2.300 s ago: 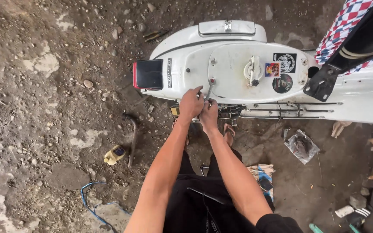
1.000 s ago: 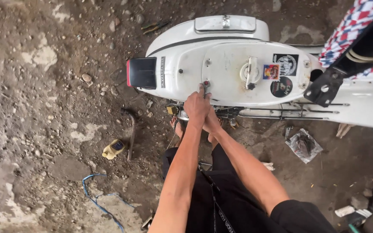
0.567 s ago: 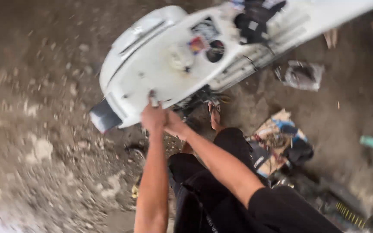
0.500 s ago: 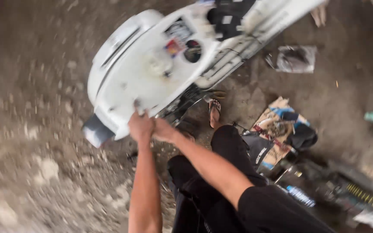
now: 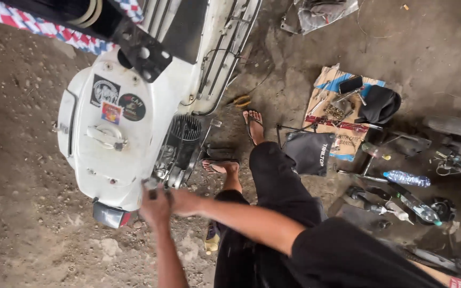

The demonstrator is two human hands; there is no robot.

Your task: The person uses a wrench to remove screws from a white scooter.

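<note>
The person stands over a white scooter (image 5: 108,160) that sits on a dirt floor (image 5: 22,213). Both hands are at the low edge of the scooter's white back cover, close to the red tail light (image 5: 110,216).

A moment ago the view looked at the scooter from behind, and the hands were pressed together on top of the white cover. Now the view has swung around. The scooter looks turned, and a lot more of the floor on the person's right side shows. The hands have slid along to the rim of the cover, just next to the dark engine (image 5: 180,146).

The left hand (image 5: 155,205) is curled up and seems to pinch a small grey thing at the rim. That bit is blurry, so it is hard to say what it is. The right hand (image 5: 185,201) is touching the left one, with the fingers bent. Whether it holds anything cannot be told.

It looks like the work is at the same spot on the cover, and only the head has turned.

On the right lie a flat piece of cardboard (image 5: 342,106) with small tools on it, a black bag (image 5: 310,152) and a plastic bottle (image 5: 406,178). The person wears sandals (image 5: 252,125).
</note>
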